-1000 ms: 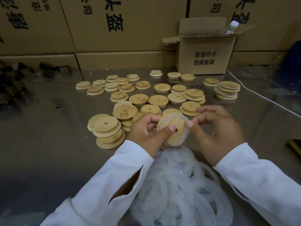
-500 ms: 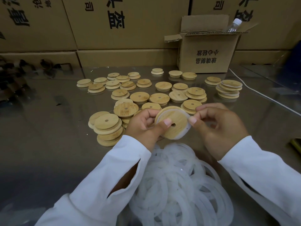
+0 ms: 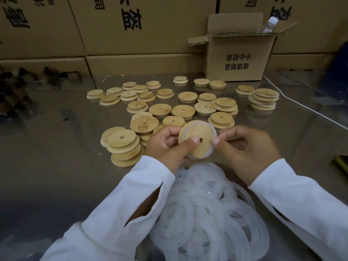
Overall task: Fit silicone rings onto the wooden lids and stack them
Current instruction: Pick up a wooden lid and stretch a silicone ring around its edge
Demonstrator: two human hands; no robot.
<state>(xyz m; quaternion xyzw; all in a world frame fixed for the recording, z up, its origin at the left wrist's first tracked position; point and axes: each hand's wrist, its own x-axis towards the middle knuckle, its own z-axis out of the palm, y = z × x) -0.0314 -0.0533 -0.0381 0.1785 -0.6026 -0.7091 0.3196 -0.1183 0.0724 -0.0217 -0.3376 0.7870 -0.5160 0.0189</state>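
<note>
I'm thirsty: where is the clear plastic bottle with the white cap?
Head view, upper right: the clear plastic bottle sticks out of the open brown cardboard box.

Both forearms, in white sleeves point(image 3: 116, 213), reach in from the near edge of the table point(image 3: 56, 166) and converge toward its middle. The left grip point(image 3: 165, 146) curls round a wooden lid point(image 3: 199, 132), thumb pressed flat on its face beside the centre hole, fingers behind it. The right grip point(image 3: 246, 147), just beside it, has thumb and forefinger pinching the silicone ring point(image 3: 214, 129) at the lid's right rim, the other fingers loosely curled toward the palm.
</note>
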